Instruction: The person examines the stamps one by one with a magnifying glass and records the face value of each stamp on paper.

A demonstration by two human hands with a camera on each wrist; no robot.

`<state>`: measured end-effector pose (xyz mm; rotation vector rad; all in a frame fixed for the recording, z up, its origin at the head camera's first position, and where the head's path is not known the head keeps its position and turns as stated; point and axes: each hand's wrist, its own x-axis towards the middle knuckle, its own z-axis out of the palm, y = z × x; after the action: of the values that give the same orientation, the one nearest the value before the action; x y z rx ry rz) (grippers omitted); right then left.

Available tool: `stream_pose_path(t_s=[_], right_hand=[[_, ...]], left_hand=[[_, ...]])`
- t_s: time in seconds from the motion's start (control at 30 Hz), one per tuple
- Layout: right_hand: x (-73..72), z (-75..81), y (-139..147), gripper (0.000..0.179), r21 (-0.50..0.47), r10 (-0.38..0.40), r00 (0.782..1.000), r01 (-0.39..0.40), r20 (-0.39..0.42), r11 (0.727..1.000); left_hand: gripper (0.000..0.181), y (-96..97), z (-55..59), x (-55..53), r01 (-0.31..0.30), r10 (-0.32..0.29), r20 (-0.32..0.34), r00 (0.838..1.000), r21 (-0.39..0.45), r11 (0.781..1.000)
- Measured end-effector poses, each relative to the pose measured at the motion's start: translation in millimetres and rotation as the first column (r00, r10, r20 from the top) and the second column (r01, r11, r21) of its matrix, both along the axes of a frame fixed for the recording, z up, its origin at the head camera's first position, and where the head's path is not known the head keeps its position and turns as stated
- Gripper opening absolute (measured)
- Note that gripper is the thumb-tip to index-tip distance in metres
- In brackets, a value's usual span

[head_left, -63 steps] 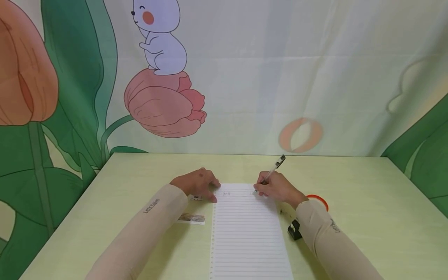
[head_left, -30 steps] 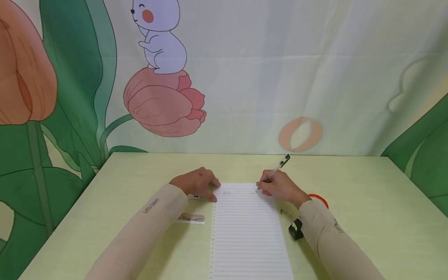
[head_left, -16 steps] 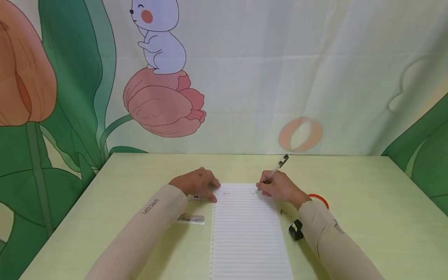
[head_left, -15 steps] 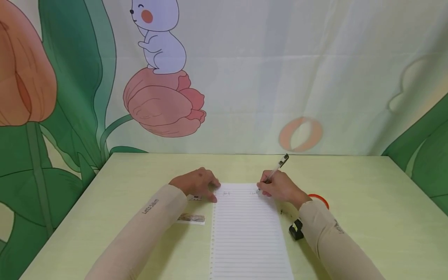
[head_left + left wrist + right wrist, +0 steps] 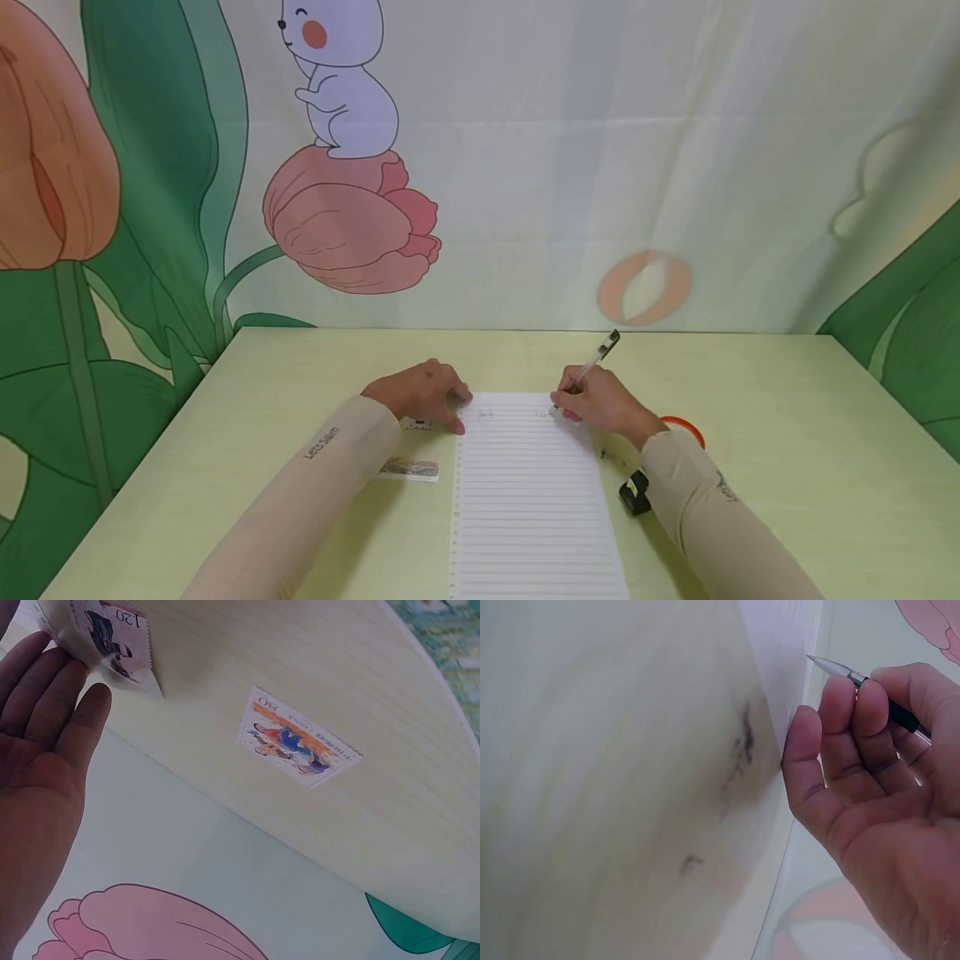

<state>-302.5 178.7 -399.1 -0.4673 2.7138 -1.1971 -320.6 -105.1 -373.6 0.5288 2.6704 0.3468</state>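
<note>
A person's right hand pinches a pen in curled fingers, its tip by handwriting near the top right of a lined sheet lying on a pale yellow-green tabletop. The left hand rests at the sheet's upper left edge, fingers relaxed, thumb apart, gripping nothing. A postage stamp lies near it. A black object and a partly hidden orange ring sit beside the right sleeve.

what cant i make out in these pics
Handwriting: too small to read surely, head view.
Lined paper, near end: cut off by head view's bottom edge.
Orange ring, lower part: behind the right sleeve, head view.
Printed strip, left end: behind the left sleeve, head view.
</note>
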Motion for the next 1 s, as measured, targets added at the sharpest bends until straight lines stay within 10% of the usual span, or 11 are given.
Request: stream_pose_path(t_s=[1.0], right_hand=[[4.9,11.7,8,0.019,-0.093,-0.025,0.991,0.037,0.129,0.995]], left_hand=[[0.055,-1.1,-2.2,-0.8,0.027,-0.027,-0.017,1.0,0.021,0.999]])
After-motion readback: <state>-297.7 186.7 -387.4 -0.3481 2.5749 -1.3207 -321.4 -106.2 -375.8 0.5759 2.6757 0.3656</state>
